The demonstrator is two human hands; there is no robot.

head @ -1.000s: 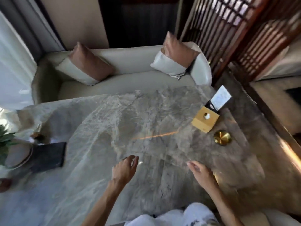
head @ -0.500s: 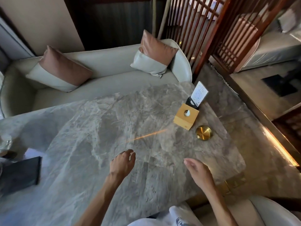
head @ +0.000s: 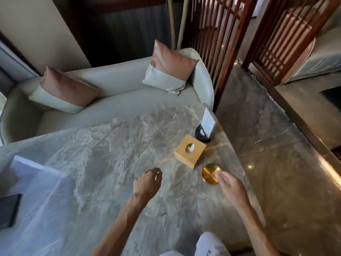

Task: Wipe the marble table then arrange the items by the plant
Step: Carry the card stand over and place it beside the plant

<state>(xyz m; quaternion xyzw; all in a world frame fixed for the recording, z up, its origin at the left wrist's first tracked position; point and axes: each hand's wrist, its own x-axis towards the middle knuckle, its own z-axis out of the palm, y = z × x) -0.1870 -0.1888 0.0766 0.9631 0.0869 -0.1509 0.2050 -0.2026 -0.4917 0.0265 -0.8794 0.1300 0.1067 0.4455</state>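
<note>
The grey marble table (head: pixel 110 163) fills the middle of the view. Near its right edge stand three items: a wooden tissue box (head: pixel 190 153), a round brass dish (head: pixel 211 173), and a white card in a black holder (head: pixel 205 126). My right hand (head: pixel 230 187) hovers with fingers apart, its fingertips at the brass dish's near edge; it holds nothing. My left hand (head: pixel 147 183) hangs over the table, left of the tissue box, fingers loosely curled and empty. The plant is out of view.
A dark flat booklet (head: pixel 8 209) lies at the table's left edge. A cream sofa (head: pixel 110 89) with two cushions runs behind the table. A wooden slatted screen (head: pixel 230 43) stands at the back right above a polished stone floor (head: pixel 276 163).
The view has swung right, so the plant and most of the dark booklet left the frame. My right hand has reached forward to the brass dish; my left hand moved forward a little.
</note>
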